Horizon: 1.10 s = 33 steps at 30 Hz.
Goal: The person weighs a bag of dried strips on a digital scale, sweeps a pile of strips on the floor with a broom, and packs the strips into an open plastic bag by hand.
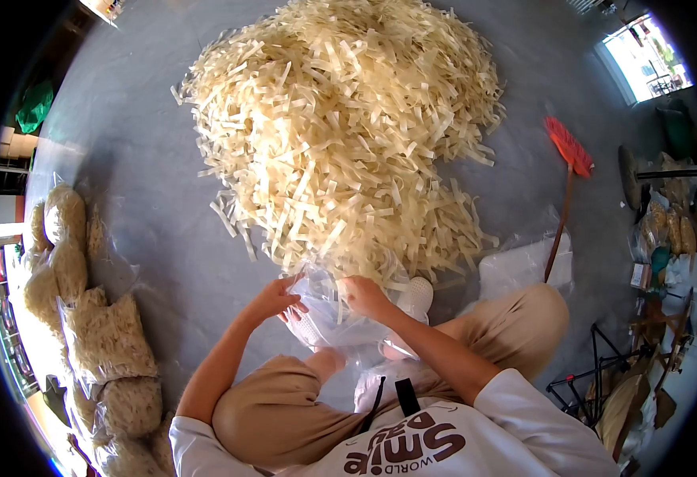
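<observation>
Between my knees, a clear plastic bag (319,288) hangs from my two hands, its film crumpled and see-through. My left hand (275,301) grips the bag's left edge with curled fingers. On the other side, my right hand (362,296) is closed on the bag's film, knuckles up. Just beyond both hands lies a big heap of pale yellow, flat, short strips (340,135), its near edge reaching the bag. Whether any strips are inside the bag, I cannot tell.
Filled clear bags (110,338) are piled at the left. To the right, a red-headed broom (569,147) lies on the grey floor (158,159), its handle reaching a white plastic-wrapped pack (527,264). A black metal frame (599,374) and clutter stand at far right.
</observation>
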Tool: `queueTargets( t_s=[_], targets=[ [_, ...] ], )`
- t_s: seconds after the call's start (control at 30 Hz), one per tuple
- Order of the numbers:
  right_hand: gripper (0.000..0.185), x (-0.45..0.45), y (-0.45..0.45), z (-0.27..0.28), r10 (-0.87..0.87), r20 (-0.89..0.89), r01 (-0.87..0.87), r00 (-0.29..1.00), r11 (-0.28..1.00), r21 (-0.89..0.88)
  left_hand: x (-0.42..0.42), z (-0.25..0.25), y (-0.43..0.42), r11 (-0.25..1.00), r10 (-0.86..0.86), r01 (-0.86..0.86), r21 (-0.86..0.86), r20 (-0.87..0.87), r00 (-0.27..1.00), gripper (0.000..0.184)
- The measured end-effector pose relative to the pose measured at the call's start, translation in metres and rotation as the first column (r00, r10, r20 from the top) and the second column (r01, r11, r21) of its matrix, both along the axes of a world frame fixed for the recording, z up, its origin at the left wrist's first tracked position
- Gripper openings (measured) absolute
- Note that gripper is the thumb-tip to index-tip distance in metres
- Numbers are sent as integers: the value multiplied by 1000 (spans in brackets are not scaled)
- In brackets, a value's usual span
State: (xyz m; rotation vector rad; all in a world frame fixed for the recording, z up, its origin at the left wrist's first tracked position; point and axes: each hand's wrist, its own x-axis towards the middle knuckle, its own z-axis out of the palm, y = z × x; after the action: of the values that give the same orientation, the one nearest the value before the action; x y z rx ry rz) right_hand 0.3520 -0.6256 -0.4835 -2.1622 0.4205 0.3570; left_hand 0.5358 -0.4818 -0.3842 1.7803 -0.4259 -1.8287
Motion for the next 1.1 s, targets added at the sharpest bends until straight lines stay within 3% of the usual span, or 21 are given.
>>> queueTargets(
  t_s=[0.03, 0.1, 0.17, 0.2, 0.27, 0.3, 0.33, 0.37, 0.4, 0.43, 0.5, 0.57, 0.6, 0.67, 0.73, 0.8, 0.87, 0.9, 0.97, 1.03, 1.1],
  targets=[
    [52, -8, -4, -1, -2, -2, 2, 1000, 1000, 0, 0, -3, 2, 1000, -9, 9, 7, 19, 1000, 59],
    [33, -24, -21, 2, -255, 24, 255, 967, 948, -192, 0, -13, 8, 1000, -9, 10, -22, 69, 998, 51],
    [32, -41, -41, -2, -286, 211, 355, 935, 788, -503, 2, -26, 17, 999, -6, 11, -46, 116, 993, 45],
    [32, -49, -46, -3, -288, 207, 354, 935, 790, -501, 4, -34, 22, 996, -47, 61, -64, 205, 978, 35],
    [39, -64, -55, -9, -495, -158, 315, 854, 735, -600, 5, -35, 21, 990, -88, 116, -80, 293, 952, 27],
    [38, -74, -59, -10, -469, -216, 358, 856, 840, -408, 5, -28, 18, 992, -87, 109, -65, 279, 956, 23],
    [38, -77, -58, -14, -471, -211, 360, 856, 838, -410, 6, -21, 14, 994, -83, 100, -50, 268, 960, 24],
    [36, -78, -57, -18, -453, -163, 394, 876, 869, -299, 7, -15, 10, 994, -81, 99, -54, 272, 959, 24],
    [35, -77, -57, -19, -438, -111, 415, 892, 892, -181, 9, -9, 7, 992, -123, 110, 66, 253, 960, 27],
    [35, -71, -52, -6, -436, -107, 414, 894, 892, -180, 10, -4, 5, 975, -162, 120, 187, 227, 960, 32],
    [34, -61, -39, 26, -451, 278, 496, 848, 860, -119, 13, 0, 5, 959, -169, 120, 256, 177, 970, 34],
    [34, -60, -40, 56, -408, 190, 433, 893, 895, -111, 14, -1, 12, 939, -173, 124, 321, 127, 977, 37],
    [33, -62, -42, 63, -358, 100, 367, 928, 925, -99, 15, -8, 21, 942, -189, 122, 313, 196, 962, 34],
    [30, -77, -51, 46, -358, 149, 379, 922, 913, -150, 18, -17, 31, 946, -203, 116, 303, 272, 941, 32],
    [27, -82, -58, 44, -486, 139, 505, 863, 842, -191, 22, -16, 37, 899, -132, -98, 427, 478, 868, 27],
    [22, -83, -62, 43, -588, 180, 608, 789, 789, -85, 26, -10, 44, 899, -92, -175, 401, 563, 822, 26],
    [14, -83, -68, 41, -717, 342, 764, 608, 645, -7, 29, -5, 46, 900, -53, -244, 362, 645, 763, 25],
    [14, -86, -71, 37, -716, 346, 765, 606, 645, -5, 31, -5, 48, 909, -48, -237, 342, 652, 757, 25],
    [6, -91, -77, 24, -580, 230, 619, 782, 764, -179, 28, 0, 48, 918, -41, -235, 321, 663, 748, 25],
    [5, -85, -72, 13, -531, 227, 574, 816, 787, -225, 18, 8, 43, 987, -86, -14, 161, 595, 799, 28],
    [9, -78, -65, 21, -483, 211, 526, 850, 805, -275, 15, 6, 39, 989, -84, 0, 149, 557, 826, 29]
  ],
)
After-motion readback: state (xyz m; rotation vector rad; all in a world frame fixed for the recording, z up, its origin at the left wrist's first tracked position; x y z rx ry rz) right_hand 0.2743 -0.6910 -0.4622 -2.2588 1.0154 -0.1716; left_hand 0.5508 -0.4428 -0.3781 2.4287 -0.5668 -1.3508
